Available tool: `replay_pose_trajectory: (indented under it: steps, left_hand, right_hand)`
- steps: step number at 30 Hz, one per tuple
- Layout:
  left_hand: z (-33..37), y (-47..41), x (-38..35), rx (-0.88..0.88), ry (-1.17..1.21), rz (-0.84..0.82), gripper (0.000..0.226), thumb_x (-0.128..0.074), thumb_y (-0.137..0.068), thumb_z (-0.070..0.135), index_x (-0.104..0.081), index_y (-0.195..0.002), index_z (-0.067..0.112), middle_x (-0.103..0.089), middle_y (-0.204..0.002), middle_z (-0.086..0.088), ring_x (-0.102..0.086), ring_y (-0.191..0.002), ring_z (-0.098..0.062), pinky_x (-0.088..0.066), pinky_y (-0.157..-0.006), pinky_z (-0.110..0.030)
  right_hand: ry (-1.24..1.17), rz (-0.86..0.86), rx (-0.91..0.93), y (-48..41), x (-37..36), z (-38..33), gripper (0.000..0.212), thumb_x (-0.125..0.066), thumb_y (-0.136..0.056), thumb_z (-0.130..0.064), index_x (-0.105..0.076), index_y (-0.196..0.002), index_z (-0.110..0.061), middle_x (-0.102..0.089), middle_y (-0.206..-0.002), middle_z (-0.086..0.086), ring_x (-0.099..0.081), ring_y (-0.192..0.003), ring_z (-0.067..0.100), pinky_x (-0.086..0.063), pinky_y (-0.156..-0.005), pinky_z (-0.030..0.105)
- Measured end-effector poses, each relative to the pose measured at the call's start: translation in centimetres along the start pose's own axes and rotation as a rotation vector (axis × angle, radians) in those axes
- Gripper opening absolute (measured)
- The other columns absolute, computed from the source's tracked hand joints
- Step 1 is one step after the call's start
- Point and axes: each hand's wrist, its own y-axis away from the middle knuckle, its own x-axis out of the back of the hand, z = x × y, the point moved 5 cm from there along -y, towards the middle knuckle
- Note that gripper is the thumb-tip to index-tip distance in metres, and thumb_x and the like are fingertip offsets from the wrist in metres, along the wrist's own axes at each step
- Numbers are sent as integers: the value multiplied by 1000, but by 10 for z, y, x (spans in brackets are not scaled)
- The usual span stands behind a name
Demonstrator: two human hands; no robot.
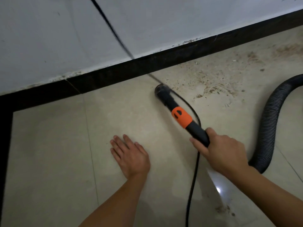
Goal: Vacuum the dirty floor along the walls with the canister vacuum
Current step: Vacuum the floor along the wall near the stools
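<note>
My right hand (223,153) grips the dark handle end of the vacuum nozzle (180,115), a black tube with an orange collar. Its mouth (159,90) lies on the beige tiled floor close to the black skirting (164,61). Dirt and debris (218,79) cover the floor to the right of the mouth, along the wall. My left hand (129,154) rests flat on the floor, fingers straight, left of the nozzle. The ribbed black hose (268,122) curves away on the right. The canister is out of view.
A black power cable (195,161) runs from the wall above, past the nozzle, down to the bottom edge. The white wall (82,38) fills the top. Black skirting also borders the left edge. A small patch of dirt (224,209) lies bottom right.
</note>
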Motion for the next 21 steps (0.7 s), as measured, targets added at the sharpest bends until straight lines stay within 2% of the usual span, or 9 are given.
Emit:
replay_pose_trajectory:
  steps: [3, 6, 9, 11, 14, 18, 21]
  left_hand:
    - [-2, 1, 1, -4, 1, -1, 56, -37, -91, 26, -46, -138, -3, -35, -147, -30, -29, -139, -44, -22, -115, -54]
    - [-1, 1, 2, -9, 10, 15, 54, -38, -91, 25, -47, -136, -4, -37, -146, -31, -31, -138, -45, -24, -114, -55]
    - [2, 2, 3, 1, 23, 4, 57, -31, -92, 28, -47, -136, -3, -36, -146, -31, -31, -138, -45, -24, -114, -56]
    - [2, 1, 4, -1, 27, 0, 59, -28, -91, 29, -48, -136, -3, -37, -146, -31, -31, -138, -45, -25, -113, -56]
    - [0, 0, 4, -19, 21, 25, 58, -29, -91, 28, -50, -135, -4, -38, -145, -31, -33, -137, -45, -27, -112, -56]
    - [-2, 0, 1, -18, 17, 25, 58, -29, -92, 28, -48, -136, -4, -36, -146, -31, -31, -138, -45, -24, -114, -55]
    - [1, 0, 2, -14, 24, 17, 57, -29, -92, 27, -48, -136, -4, -36, -146, -31, -32, -138, -45, -24, -114, -55]
  right_hand:
    - [-46, -12, -64, -12, 1, -3, 56, -24, -82, -81, -41, -90, -27, -48, -58, -7, -53, -51, 18, -41, -49, 31]
    - [31, -50, 31, 3, -2, -24, 57, -20, -79, -83, -39, -88, -30, -41, -53, -10, -48, -47, 18, -34, -45, 28]
    - [36, -59, 58, -20, -5, -37, 56, -23, -81, -83, -39, -91, -30, -43, -59, -8, -55, -56, 23, -40, -53, 31]
    - [15, -52, 4, -50, -2, -43, 52, -32, -85, -79, -39, -91, -27, -41, -61, -6, -48, -57, 25, -36, -55, 32]
    - [-24, -12, -72, -78, 2, -43, 50, -37, -88, -75, -42, -91, -25, -42, -60, -5, -40, -48, 16, -27, -48, 29]
    - [82, -33, 61, -64, -2, -55, 51, -28, -84, -78, -35, -89, -28, -35, -55, -10, -31, -43, 11, -17, -44, 27]
    - [95, -39, 138, -81, -1, -64, 50, -28, -85, -77, -33, -90, -27, -31, -55, -10, -33, -44, 16, -19, -45, 29]
